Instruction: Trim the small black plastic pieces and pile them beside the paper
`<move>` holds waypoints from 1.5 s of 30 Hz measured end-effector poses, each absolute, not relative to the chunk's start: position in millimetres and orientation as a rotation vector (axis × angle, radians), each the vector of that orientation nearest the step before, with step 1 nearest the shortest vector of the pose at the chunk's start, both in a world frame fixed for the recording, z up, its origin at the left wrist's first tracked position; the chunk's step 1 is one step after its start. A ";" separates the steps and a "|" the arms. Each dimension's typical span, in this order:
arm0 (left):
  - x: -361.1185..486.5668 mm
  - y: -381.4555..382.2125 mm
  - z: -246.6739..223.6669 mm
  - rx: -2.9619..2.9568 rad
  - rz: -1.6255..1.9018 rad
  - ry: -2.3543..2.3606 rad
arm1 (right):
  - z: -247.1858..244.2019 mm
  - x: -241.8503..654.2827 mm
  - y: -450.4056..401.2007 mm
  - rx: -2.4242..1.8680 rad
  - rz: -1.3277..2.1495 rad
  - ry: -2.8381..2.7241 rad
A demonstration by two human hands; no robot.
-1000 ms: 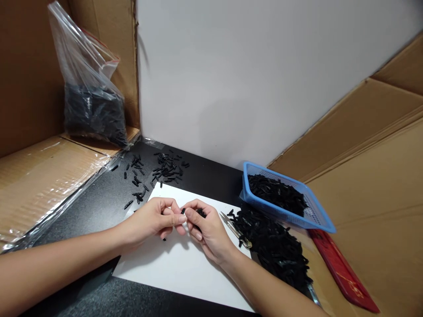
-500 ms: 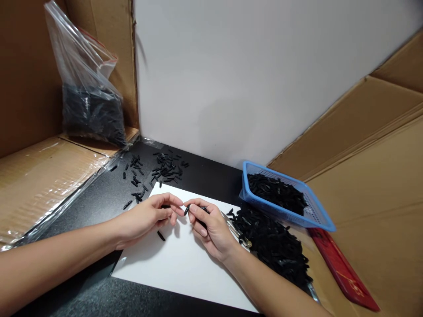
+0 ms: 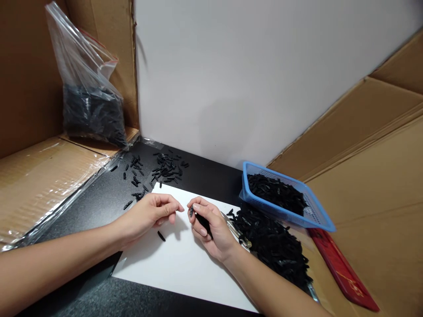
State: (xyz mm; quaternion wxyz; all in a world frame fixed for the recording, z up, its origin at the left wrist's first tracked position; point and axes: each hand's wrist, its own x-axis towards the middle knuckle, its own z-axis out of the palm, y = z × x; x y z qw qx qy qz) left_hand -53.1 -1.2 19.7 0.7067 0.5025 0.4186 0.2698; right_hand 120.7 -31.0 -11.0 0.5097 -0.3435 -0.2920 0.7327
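Over the white sheet (image 3: 185, 268), my right hand (image 3: 208, 224) pinches a small black piece (image 3: 191, 211) between thumb and index finger, with more black pieces in its palm. Just left of it, my left hand (image 3: 161, 211) has thumb and index finger pressed together; whatever is between them is too small to make out. The two hands do not touch. One loose black piece (image 3: 161, 236) lies on the sheet below my left hand. Beyond the sheet, several black pieces (image 3: 167, 167) are scattered on the dark table (image 3: 205, 169).
A large heap of black pieces (image 3: 274, 242) lies right of the sheet, beside metal tweezers (image 3: 243, 240). Behind it stands a blue basket (image 3: 319, 207) of such pieces. A red object (image 3: 343, 268) lies at the right. A clear bag (image 3: 92, 110) stands back left by cardboard walls.
My left hand has drawn slightly back from the right one, and its thumb and index finger have closed. The piece in my right fingertips has shifted slightly right and more upright.
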 end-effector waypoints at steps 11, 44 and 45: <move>-52.7 -1.8 16.6 1.024 0.676 0.933 | -10.2 119.1 -30.8 -0.851 1.693 -0.734; -53.7 3.4 16.1 0.941 0.706 0.964 | -12.3 114.9 -32.9 -1.051 1.494 -0.835; -53.8 3.4 16.5 0.933 0.715 0.966 | -12.5 114.7 -32.9 -1.055 1.488 -0.840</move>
